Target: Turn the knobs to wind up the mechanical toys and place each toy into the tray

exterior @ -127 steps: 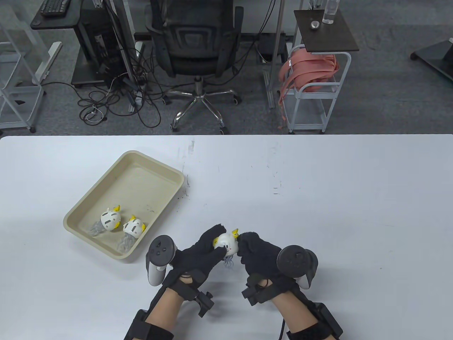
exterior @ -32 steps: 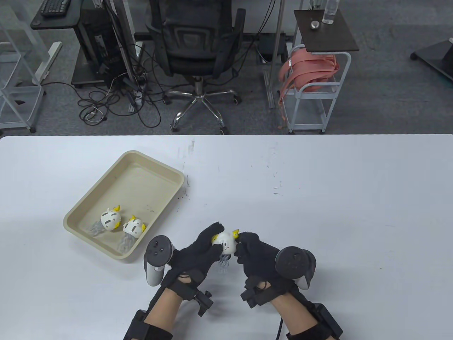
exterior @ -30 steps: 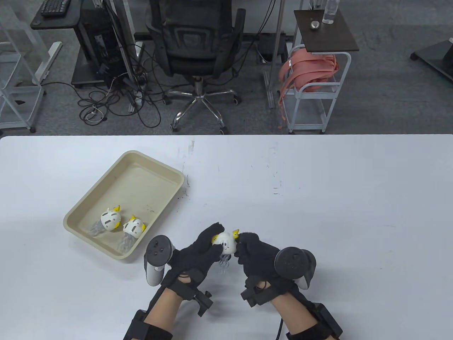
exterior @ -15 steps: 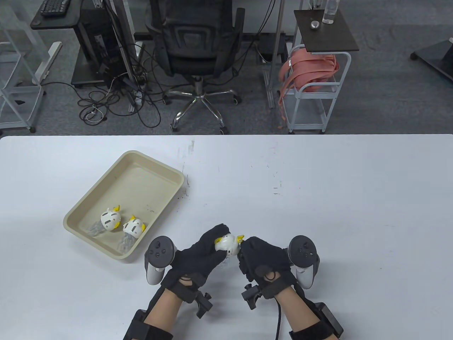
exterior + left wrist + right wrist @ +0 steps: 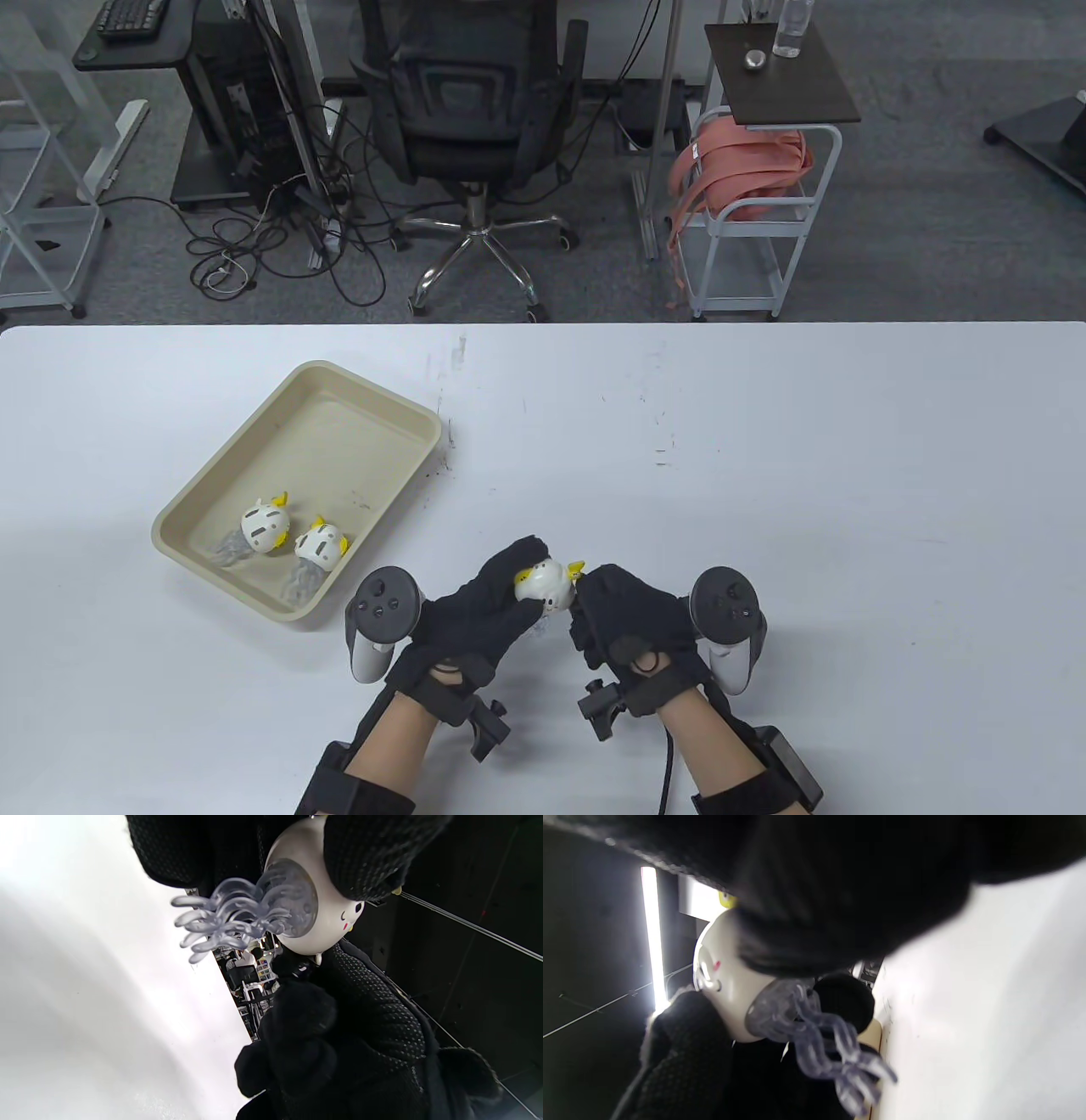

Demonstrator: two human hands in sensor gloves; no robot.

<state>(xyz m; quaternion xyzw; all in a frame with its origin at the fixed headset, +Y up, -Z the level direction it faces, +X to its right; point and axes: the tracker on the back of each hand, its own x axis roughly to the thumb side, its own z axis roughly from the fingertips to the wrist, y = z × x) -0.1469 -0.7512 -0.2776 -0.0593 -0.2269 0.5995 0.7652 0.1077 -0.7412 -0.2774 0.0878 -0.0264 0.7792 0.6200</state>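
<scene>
A white jellyfish toy (image 5: 545, 583) with clear tentacles (image 5: 237, 916) and a yellow knob (image 5: 577, 570) sits between both hands above the table's near middle. My left hand (image 5: 488, 594) curls round its body. My right hand (image 5: 607, 598) pinches the knob on its right side. The toy's face (image 5: 350, 914) shows in the left wrist view, and its body (image 5: 721, 984) with dangling tentacles (image 5: 823, 1043) in the right wrist view. Two more jellyfish toys (image 5: 263, 525) (image 5: 319, 543) lie in the beige tray (image 5: 373, 399) at the left.
The white table (image 5: 764, 475) stretches wide to the right and behind the hands. Beyond its far edge stand an office chair (image 5: 471, 110), a white cart with pink straps (image 5: 747, 178) and a dark side table (image 5: 776, 72).
My right wrist has rolled since a second ago, bringing its tracker upright, while pinching the knob. The toy has tilted so its tentacles are now mostly hidden below the hands. The left hand keeps its hold.
</scene>
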